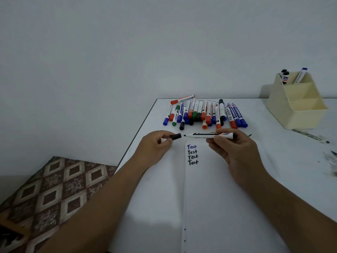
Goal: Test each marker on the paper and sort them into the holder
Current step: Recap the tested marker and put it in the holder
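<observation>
I see the right hand (235,152) gripping an uncapped black marker (207,135) level above the top of the paper (218,198), tip pointing toward nine o'clock, while the left hand (155,148) pinches its black cap (176,136) just off the tip. The loose marker pile (204,114) lies at twelve o'clock from the hands. The cream holder (299,108) stands at two o'clock on the table (291,161), three markers upright in its rear compartment.

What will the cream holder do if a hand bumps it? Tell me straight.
The cream holder looks like light plastic, so it would probably slide on the smooth white table rather than resist. Only its tall back compartment holds markers, standing high above the rim, so a push up there might tip it. Its broad base likely helps.
</observation>
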Tool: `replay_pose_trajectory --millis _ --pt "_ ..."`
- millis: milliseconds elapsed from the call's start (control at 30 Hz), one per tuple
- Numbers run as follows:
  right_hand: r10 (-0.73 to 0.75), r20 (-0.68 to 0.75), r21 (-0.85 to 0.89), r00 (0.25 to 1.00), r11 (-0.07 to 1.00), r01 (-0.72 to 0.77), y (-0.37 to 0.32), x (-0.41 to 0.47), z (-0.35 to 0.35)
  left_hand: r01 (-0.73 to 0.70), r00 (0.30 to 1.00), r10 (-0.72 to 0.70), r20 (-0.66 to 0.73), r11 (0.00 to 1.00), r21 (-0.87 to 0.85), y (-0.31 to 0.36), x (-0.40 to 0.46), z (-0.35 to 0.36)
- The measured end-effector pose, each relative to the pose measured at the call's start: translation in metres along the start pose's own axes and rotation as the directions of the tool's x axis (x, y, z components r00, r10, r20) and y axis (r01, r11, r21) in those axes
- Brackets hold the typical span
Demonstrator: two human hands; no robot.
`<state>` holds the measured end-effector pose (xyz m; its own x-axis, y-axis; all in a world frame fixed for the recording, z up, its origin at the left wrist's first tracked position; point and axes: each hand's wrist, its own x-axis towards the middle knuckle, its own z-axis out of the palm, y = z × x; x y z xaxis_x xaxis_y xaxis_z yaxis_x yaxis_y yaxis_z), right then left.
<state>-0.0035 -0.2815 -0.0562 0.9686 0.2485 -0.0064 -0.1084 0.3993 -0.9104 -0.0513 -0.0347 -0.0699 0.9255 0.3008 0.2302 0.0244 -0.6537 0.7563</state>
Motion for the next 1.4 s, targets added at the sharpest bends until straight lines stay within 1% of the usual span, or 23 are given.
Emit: replay_pose_trajectory --millis 133,267,400,467,533,600,667,800,933,1033,1100,1167,1233,1300,1333,1400 --pt "0.011 0.006 -0.007 1.0 1.0 -0.011 0.0 0.001 0.001 -0.004 1.0 0.005 0.017 0.997 -0.08 0.002 -0.001 -0.001" --pt "0.038 0.019 -0.041 0.999 0.998 -0.037 0.001 0.001 0.001 -0.028 0.999 0.031 0.043 0.998 -0.061 0.003 -0.003 -0.001" --pt "0.015 0.057 -0.175 0.998 0.985 -0.005 0.003 0.0 0.003 -0.068 0.99 0.077 0.119 0.995 -0.074 0.005 -0.006 -0.002" --pt "0.001 0.078 -0.255 0.997 0.967 0.019 0.004 -0.001 0.003 -0.059 0.987 0.07 0.145 0.995 -0.079 0.006 -0.006 -0.001" --pt "-0.008 0.1 -0.318 0.995 0.947 0.04 0.005 -0.002 0.003 -0.025 0.989 0.04 0.142 0.994 -0.103 0.007 -0.006 -0.001" --pt "-0.035 0.132 -0.415 0.991 0.906 0.087 0.007 -0.003 0.003 -0.011 0.993 0.024 0.115 0.993 -0.114 0.006 -0.005 -0.001" --pt "-0.056 0.158 -0.469 0.986 0.875 0.125 0.009 -0.004 0.004 -0.02 0.995 0.029 0.097 0.996 -0.09 0.005 -0.005 -0.001" --pt "-0.054 0.16 -0.455 0.986 0.882 0.122 0.01 -0.003 0.005 -0.052 0.991 0.051 0.122 0.999 -0.002 0.004 -0.006 0.0" --pt "-0.052 0.176 -0.49 0.983 0.861 0.133 0.01 -0.005 0.007 -0.09 0.989 0.081 0.125 0.994 0.066 0.006 -0.007 0.0" --pt "-0.056 0.193 -0.519 0.98 0.841 0.151 0.011 -0.005 0.006 -0.091 0.989 0.08 0.127 0.993 0.081 0.005 -0.008 0.0" --pt "-0.058 0.18 -0.486 0.982 0.863 0.14 0.011 -0.004 0.007 -0.075 0.991 0.067 0.12 0.995 0.06 0.007 -0.008 0.001" --pt "-0.037 0.135 -0.419 0.99 0.903 0.091 0.01 -0.001 0.008 -0.07 0.99 0.063 0.124 0.996 0.055 0.01 -0.007 0.002" --pt "-0.014 0.082 -0.347 0.997 0.937 0.041 0.009 0.001 0.006 -0.077 0.988 0.064 0.137 0.993 0.092 0.014 -0.006 0.004" --pt "-0.014 0.028 -0.258 1.0 0.966 0.02 0.009 0.003 0.003 -0.099 0.981 0.063 0.182 0.976 0.194 0.015 -0.005 0.006" --pt "-0.015 0.0 -0.21 1.0 0.978 0.015 0.009 0.004 0.002 -0.124 0.974 0.064 0.219 0.954 0.271 0.015 -0.005 0.007" --pt "-0.013 -0.05 -0.136 0.999 0.991 0.006 0.009 0.007 0.0 -0.175 0.953 0.037 0.301 0.877 0.447 0.015 -0.003 0.01"
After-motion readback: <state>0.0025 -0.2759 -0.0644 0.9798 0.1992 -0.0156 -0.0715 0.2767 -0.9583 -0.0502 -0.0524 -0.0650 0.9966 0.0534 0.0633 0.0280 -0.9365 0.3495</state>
